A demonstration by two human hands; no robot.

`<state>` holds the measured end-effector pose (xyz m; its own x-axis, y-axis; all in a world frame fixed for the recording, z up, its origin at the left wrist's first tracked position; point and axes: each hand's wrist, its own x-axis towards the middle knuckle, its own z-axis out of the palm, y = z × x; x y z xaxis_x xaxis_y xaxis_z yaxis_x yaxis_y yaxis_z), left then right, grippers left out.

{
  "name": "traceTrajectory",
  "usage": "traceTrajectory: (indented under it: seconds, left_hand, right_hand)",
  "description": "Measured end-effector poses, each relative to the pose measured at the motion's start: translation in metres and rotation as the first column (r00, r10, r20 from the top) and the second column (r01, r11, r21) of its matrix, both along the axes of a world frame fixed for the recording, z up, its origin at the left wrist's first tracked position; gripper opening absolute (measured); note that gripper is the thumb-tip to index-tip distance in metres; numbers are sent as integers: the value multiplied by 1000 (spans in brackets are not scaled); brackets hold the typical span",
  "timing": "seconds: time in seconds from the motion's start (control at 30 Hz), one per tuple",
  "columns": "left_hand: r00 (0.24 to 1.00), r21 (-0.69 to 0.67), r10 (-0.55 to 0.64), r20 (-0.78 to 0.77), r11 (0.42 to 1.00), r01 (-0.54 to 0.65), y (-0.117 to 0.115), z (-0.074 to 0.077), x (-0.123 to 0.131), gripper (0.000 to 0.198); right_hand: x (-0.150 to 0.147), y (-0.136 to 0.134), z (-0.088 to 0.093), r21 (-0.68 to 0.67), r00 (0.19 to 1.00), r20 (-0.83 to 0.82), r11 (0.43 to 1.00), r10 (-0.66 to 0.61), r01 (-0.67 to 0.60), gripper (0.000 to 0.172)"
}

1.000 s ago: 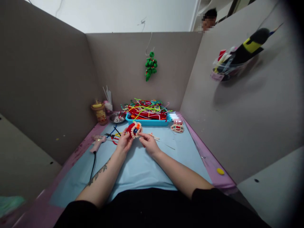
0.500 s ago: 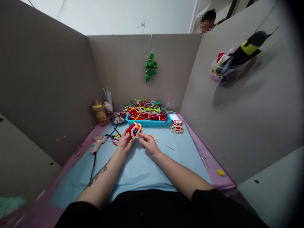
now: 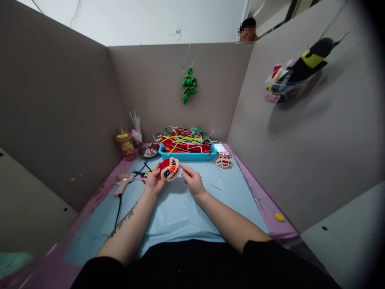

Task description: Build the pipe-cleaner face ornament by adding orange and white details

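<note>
My left hand (image 3: 154, 182) is closed round the left side of a rounded red and cream pipe-cleaner ornament (image 3: 170, 169) with orange and dark blue details, like a small lion-dance head. It is held above the blue table cover. From the other side, my right hand (image 3: 195, 182) has its thumb and fingers pinched together at the ornament's right edge. Its fingertips seem to grip that rim. Beyond my left hand lie pliers (image 3: 141, 173) with red handles, partly hidden. A similar cream and red piece (image 3: 224, 162) rests at the back right.
A blue basket (image 3: 188, 157) heaped with coloured pipe cleaners stands at the back, beside a metal bowl (image 3: 148, 151) and a cup (image 3: 125, 146). A pink glue gun (image 3: 124, 184) with a black cord lies left. Grey partitions (image 3: 150, 88) enclose the table. Someone's head shows above.
The ornament has been turned so more of its decorated front faces me. My right hand has gone from a pointing finger to a pinch at its edge, moving slightly right.
</note>
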<state>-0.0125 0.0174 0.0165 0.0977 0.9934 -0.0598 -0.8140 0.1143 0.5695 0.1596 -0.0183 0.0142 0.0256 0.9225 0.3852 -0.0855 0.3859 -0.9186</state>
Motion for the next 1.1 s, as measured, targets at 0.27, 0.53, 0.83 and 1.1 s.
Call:
traceTrajectory:
  seconds: [0.27, 0.53, 0.83, 1.1]
  left_hand:
    - [995, 62, 10, -95, 998, -4, -1, -4, 4, 28]
    - [999, -19, -27, -23, 999, 26, 2, 0, -2, 32]
    - [990, 11, -122, -65, 992, 123, -5, 7, -5, 49]
    - [967, -57, -230, -110, 973, 225, 0, 5, -7, 45]
  right_hand:
    - [-2, 0, 0, -57, 998, -48, 997, 43, -46, 39]
    - [2, 1, -1, -56, 997, -72, 998, -11, 7, 37]
    - [6, -11, 12, 121, 996, 77, 992, -35, 26, 32]
    - [3, 5, 3, -176, 962, -265, 978, 61, -111, 38]
